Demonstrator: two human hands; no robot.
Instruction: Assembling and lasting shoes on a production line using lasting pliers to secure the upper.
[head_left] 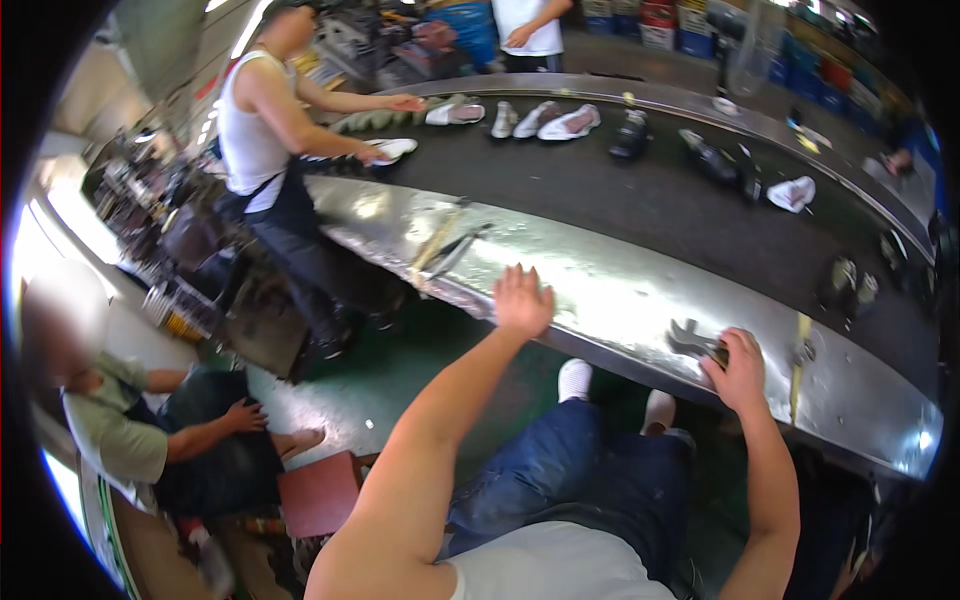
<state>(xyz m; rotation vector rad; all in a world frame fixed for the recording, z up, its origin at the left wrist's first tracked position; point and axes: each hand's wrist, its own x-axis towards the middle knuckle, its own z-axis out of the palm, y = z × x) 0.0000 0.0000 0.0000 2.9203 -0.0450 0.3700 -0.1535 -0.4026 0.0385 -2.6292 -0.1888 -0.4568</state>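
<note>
My left hand [523, 301] lies flat on the shiny metal ledge [620, 290], fingers stretched out, holding nothing. Farther right, my right hand [740, 368] is closed round the handle end of a hammer [690, 339]. The hammer's dark metal head points left, just over or on the ledge; I cannot tell whether it touches. Most of the handle is hidden by my fingers. Beyond the ledge runs a dark conveyor belt [560, 190] with shoes along it. Ahead of me are a black shoe [630, 134] and several pale-wrapped shoes [570, 123].
Long dark tools [458, 250] lie on the ledge to the left. A yellowish strap [799, 370] crosses it at right. A co-worker in a white tank top [262, 130] handles a white shoe [393, 150]. Another person [150, 430] sits at left near a red stool [320, 493].
</note>
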